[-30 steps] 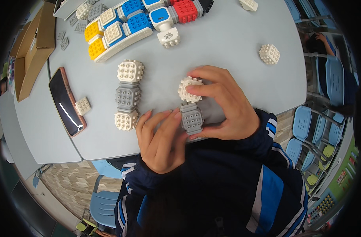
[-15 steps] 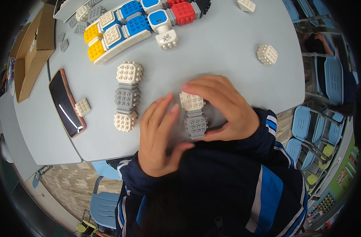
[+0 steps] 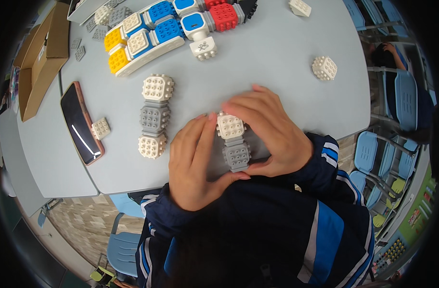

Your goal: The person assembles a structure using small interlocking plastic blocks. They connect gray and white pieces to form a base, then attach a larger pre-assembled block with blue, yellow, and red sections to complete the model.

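Got a studded two-block piece (image 3: 234,142) cupped between left hand (image 3: 188,161) and right hand (image 3: 279,139), close to the 6 o'clock edge of the grey table (image 3: 267,53). Showing white at 12, grey at 6. Pinching it with the right: fingers at the white end, thumb at the grey. Curling the left around too, but can't tell if really gripping. Out from there: white-grey-white three-block row (image 3: 154,117) between 9 and 10, phone (image 3: 76,113) at 9, lone white block (image 3: 325,68) toward 2, colourful block build (image 3: 166,30) at 11, cardboard box (image 3: 56,43) at 10.
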The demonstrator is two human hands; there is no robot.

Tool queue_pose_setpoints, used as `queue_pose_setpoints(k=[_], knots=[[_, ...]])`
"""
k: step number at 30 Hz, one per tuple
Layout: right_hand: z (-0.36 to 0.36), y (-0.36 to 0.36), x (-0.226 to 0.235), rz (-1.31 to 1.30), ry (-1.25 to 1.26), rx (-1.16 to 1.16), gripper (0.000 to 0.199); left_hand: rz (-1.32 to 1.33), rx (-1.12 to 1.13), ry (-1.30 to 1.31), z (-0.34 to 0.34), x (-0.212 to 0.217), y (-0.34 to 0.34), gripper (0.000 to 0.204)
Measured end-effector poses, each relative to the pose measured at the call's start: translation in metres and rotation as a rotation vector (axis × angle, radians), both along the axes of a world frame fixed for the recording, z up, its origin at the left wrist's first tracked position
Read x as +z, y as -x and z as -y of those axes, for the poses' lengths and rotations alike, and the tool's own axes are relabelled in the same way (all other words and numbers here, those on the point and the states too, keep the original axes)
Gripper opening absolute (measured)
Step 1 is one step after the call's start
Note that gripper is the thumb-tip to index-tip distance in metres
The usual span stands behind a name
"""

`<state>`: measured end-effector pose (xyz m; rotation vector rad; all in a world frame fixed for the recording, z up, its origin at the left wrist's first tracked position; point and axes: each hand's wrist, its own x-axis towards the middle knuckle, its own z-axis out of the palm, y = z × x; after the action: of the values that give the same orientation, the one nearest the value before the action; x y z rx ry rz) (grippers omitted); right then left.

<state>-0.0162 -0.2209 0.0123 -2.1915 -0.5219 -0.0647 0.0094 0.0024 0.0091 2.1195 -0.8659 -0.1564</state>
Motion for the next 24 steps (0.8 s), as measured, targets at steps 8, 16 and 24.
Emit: queue_pose_setpoints(k=[8,16,24], knots=[[-0.005,0.000,-0.001,0.069,-0.058,-0.003,0.091,0.043,-0.028,-0.029,-0.001,-0.001,0.001,0.096],[-0.006,0.001,-0.004,0.096,-0.097,-0.002,0.090,0.066,-0.037,-0.045,0.000,-0.002,0.005,0.092],[-0.003,-0.004,-0.005,0.067,-0.066,-0.041,0.104,0.072,0.065,0.031,0.005,-0.010,0.007,0.091]])
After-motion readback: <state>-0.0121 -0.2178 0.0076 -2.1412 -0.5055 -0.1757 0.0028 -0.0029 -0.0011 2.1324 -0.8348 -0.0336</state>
